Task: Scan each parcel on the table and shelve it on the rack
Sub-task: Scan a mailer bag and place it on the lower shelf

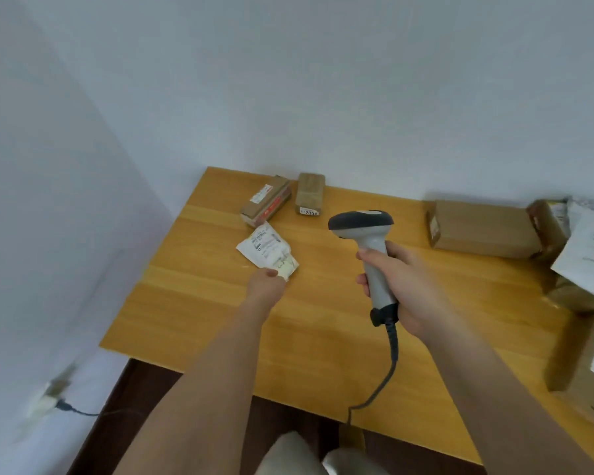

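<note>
My left hand (267, 282) pinches the near corner of a small white parcel (265, 246) with a printed label, over the wooden table (192, 296). My right hand (400, 286) grips the handle of a grey barcode scanner (364, 231), its dark head turned left toward that parcel. Its cable hangs down over the table's front edge. Two small brown boxes (266, 202) (310, 195) lie by the wall beyond the white parcel. The rack is out of view.
A larger cardboard box (484, 229) sits at the back right. More boxes and white mailers (587, 255) pile along the right edge, with a labelled box (587, 365) nearer. A wall socket with a plug (54, 395) is low on the left wall.
</note>
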Demonstrator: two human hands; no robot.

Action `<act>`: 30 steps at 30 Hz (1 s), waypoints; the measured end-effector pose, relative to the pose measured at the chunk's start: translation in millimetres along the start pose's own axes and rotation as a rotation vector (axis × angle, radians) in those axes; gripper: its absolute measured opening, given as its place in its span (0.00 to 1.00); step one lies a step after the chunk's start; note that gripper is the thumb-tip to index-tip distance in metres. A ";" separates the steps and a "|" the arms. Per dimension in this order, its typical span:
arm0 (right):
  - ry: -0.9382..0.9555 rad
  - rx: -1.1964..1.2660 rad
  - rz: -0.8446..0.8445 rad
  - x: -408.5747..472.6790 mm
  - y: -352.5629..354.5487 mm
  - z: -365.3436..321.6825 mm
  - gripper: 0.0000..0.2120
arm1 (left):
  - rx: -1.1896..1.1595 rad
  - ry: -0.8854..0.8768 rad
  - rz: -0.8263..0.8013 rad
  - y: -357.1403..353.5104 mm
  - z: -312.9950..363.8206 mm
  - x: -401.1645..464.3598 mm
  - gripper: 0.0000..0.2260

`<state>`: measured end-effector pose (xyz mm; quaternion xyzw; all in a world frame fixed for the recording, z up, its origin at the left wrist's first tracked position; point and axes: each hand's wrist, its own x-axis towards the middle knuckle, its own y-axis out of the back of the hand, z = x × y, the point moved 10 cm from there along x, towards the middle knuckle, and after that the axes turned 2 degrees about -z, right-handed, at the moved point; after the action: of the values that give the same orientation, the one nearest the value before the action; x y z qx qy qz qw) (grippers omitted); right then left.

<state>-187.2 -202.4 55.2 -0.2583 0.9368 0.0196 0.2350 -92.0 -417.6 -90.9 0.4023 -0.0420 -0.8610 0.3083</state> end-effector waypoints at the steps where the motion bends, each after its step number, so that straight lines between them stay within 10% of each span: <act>1: -0.017 -0.010 -0.006 11.6 -5.3 -0.3 0.10 | 0.074 -0.052 -0.013 -0.8 7.9 7.5 0.17; 10: -0.098 -0.033 0.094 85.6 -38.7 12.8 0.07 | 0.752 -0.230 -0.201 -16.1 19.0 109.8 0.36; 20: -0.145 -0.019 0.113 114.1 -77.1 23.3 0.06 | 1.068 -0.431 -0.466 -38.1 -9.2 106.9 0.32; 27: -0.165 -0.071 0.085 118.4 -89.4 28.7 0.05 | 0.928 -0.531 -0.137 -27.6 22.7 112.5 0.12; 30: -0.186 -0.092 0.112 118.7 -79.8 36.4 0.05 | 0.934 -0.664 0.025 -23.8 21.7 110.0 0.25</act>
<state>-222.0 -322.1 -23.9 -0.2130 0.9222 0.0994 0.3072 -172.9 -464.4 -157.2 0.2034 -0.5171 -0.8277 0.0783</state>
